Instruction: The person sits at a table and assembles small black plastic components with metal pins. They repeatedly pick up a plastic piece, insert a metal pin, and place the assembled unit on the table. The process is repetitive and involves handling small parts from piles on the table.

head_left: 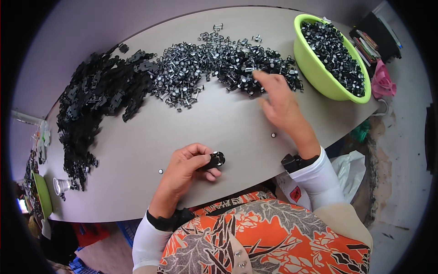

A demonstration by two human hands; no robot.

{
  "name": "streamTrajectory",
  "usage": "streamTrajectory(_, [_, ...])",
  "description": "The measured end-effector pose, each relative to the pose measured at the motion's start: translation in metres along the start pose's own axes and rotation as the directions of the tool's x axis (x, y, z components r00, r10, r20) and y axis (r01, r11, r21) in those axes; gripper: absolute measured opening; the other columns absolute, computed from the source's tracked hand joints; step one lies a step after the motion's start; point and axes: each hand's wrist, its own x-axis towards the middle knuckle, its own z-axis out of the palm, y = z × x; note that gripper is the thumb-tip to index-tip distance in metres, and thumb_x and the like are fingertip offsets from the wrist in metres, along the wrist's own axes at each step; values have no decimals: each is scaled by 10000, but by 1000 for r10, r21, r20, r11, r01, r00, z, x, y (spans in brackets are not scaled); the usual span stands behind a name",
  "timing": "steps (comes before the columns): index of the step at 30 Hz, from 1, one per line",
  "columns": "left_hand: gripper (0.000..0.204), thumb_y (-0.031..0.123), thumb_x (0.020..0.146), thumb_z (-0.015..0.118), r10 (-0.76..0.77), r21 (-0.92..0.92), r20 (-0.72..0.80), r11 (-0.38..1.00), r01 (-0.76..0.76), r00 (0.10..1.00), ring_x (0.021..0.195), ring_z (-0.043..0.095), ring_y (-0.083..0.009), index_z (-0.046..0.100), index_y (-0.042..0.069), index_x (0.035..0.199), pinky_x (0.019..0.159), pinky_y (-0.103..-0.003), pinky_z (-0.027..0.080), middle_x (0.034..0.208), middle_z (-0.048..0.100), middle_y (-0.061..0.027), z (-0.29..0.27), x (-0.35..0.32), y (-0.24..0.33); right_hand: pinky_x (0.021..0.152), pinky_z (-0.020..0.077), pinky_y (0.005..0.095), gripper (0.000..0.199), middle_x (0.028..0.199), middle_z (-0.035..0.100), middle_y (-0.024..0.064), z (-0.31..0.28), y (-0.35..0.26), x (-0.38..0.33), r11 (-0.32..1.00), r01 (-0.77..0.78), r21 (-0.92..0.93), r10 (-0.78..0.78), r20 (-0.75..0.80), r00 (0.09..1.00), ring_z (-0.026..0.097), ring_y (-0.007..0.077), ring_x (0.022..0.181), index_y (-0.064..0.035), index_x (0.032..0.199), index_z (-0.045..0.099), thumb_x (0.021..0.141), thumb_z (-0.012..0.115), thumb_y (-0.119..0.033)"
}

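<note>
My left hand (185, 166) is closed on a small black plastic part (217, 159) with a shiny metal bit in it, pinched between thumb and fingers above the table's near side. Over the right end of a heap of small black-and-silver pieces (237, 68) is my right hand (280, 100). Its thumb and forefinger are apart, and I see nothing between them; whether the fingertips touch the heap I cannot tell. Left of that heap lies a pile of short silver pins with round ends (178, 71). Farther left spreads a big pile of black plastic parts (105, 86).
A lime-green basin (315, 75) full of black-and-silver pieces stands on the grey table (219, 118) at the far right. Two loose little pieces lie near my hands. A clear plastic cup (59, 186) lies at the left edge. Another green basin (42, 194) sits beyond it.
</note>
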Motion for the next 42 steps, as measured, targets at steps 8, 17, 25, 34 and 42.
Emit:
streamTrajectory(8, [148,71,909,551,16,-32,-29,999,-17,999,681,673,-176,570,-25,1019,593,-267,571,890,638,-106,-3,0,-3,960,385,464,224,1215,584,62,24,-28,-42,985,147,84,-162,212,964,465,373,1148,-58,941,608,727,614,9])
streamTrajectory(17, [156,69,903,567,-1,184,118,983,-21,993,696,671,-156,625,-40,997,635,-261,560,880,680,-113,-6,-6,-5,761,506,374,205,1052,642,119,3,-40,-30,965,20,262,-49,103,993,615,316,895,-10,909,625,721,583,60])
streamTrajectory(25, [157,53,903,600,-174,286,318,955,81,932,701,654,-108,655,-38,1018,617,-217,513,834,680,-76,-7,-28,-22,711,507,393,142,941,601,111,60,-101,3,835,198,513,-314,151,937,603,315,849,-18,858,610,733,570,34])
streamTrajectory(34, [195,20,893,598,-94,98,185,992,77,978,708,673,-154,614,-57,1072,650,-249,551,825,680,-119,-15,-44,-22,625,486,370,122,940,569,115,92,-110,20,877,255,407,-393,304,868,577,297,740,-10,839,586,722,593,21])
streamTrajectory(42, [295,104,920,585,14,-131,23,991,-10,1000,811,691,-225,573,-104,1129,724,-280,586,979,669,-170,-16,-25,-11,543,458,336,174,842,539,106,19,-105,-19,783,44,620,-215,203,955,571,251,635,-18,847,614,701,615,77])
